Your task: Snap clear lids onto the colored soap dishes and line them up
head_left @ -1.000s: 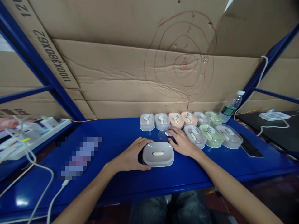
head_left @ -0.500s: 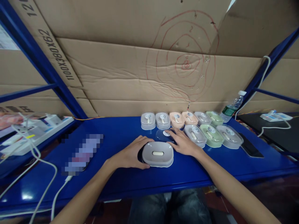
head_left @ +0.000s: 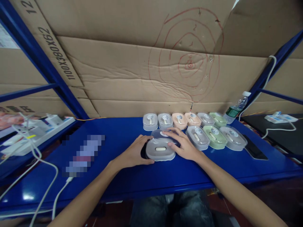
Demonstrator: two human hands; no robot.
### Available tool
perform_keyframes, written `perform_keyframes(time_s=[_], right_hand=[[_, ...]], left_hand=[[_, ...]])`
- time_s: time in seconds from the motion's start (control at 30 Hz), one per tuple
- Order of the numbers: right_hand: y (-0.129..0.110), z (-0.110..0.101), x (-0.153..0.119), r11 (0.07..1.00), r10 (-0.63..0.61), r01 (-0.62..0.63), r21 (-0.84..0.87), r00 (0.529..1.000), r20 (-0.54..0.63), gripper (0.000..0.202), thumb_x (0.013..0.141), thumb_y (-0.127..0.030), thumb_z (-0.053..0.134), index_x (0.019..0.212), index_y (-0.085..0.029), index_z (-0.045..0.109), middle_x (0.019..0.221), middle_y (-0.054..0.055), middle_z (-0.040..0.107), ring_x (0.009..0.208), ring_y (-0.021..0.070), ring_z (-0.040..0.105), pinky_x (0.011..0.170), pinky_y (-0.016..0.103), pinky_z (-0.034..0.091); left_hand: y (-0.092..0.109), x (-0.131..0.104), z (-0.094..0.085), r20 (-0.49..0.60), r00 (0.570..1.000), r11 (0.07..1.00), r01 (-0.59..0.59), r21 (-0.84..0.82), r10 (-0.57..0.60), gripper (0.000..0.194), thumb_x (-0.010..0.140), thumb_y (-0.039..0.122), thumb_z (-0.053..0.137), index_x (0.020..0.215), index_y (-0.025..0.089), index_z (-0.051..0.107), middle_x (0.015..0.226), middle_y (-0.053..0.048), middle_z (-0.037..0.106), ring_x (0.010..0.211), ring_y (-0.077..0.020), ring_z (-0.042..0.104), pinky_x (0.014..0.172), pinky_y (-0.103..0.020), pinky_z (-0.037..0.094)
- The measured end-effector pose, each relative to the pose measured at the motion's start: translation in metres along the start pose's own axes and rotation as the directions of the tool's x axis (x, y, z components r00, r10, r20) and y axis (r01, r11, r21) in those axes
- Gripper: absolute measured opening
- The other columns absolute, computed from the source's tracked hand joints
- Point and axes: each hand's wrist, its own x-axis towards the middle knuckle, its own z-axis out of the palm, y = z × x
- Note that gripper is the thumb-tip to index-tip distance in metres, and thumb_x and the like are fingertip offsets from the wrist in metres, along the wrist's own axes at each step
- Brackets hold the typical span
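Grey box [head_left: 161,155] on worktop [head_left: 123,132], left grip [head_left: 136,153] clasping its left end; right grip [head_left: 183,145] holding clear lid [head_left: 156,134] over rear. Likely light, stiff (lid perhaps slippery); best held by sides.

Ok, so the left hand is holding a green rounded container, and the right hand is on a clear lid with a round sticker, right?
Not quite: the head view shows that the rounded container in the left hand is gray, not green. The right hand is on a clear lid with a round sticker, as you said.
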Motion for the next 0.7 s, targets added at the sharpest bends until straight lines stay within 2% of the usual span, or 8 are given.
perform_keyframes(time_s=[0.17,0.37,0.7], right_hand=[[-0.002,0.009,-0.004,0.997,-0.057,0.061,-0.044,0.994,0.097,0.052,0.108,-0.044,0.061,0.158,-0.032,0.054,0.156,0.014,0.052,0.146,0.0331,0.050,0.119,0.060,0.047],[-0.003,0.011,-0.004,0.995,-0.064,0.076,-0.066,0.983,0.173,0.056,0.108,-0.047,0.061,0.161,-0.033,0.051,0.162,0.014,0.047,0.147,0.0331,0.047,0.121,0.062,0.045],[-0.005,0.013,-0.006,0.986,-0.081,0.108,-0.123,0.975,0.207,0.059,0.106,-0.049,0.063,0.161,-0.033,0.050,0.163,0.013,0.046,0.149,0.0331,0.045,0.121,0.060,0.045]], left_hand=[[-0.002,0.000,0.003,-0.013,1.000,0.998,0.019,-0.054,-0.019,0.093,0.070,0.053,0.096,0.149,0.030,0.053,0.140,-0.010,0.062,0.130,-0.0380,0.059,0.113,-0.059,0.049],[-0.006,-0.001,0.005,-0.013,0.997,0.993,0.080,-0.086,-0.082,0.107,0.068,0.053,0.098,0.156,0.027,0.043,0.152,-0.015,0.052,0.141,-0.0409,0.052,0.120,-0.062,0.043],[-0.001,0.000,0.003,0.001,1.000,0.998,0.019,-0.054,-0.019,0.095,0.074,0.051,0.094,0.153,0.028,0.047,0.148,-0.013,0.057,0.135,-0.0386,0.055,0.115,-0.061,0.046]])
